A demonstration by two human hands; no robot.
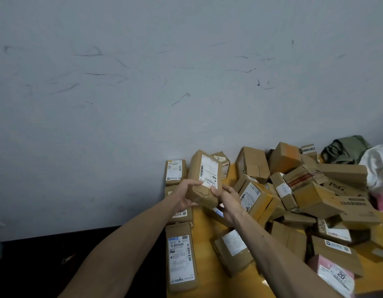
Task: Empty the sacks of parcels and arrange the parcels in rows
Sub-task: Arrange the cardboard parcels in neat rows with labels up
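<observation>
Left hand [184, 195] and right hand [226, 200] clasp the near end of a brown tape-wrapped cardboard parcel [204, 177], held label-up over the yellow table [202, 244] (presumably bound for the row of labelled parcels [181, 257] along its left edge).

The yellow table [204, 250] bears a row of parcels [182, 258] beside a jumbled heap [315, 196].

Parcel sorting room: labelled cartons [311, 201] heaped against scuffed wall [143, 82].
</observation>
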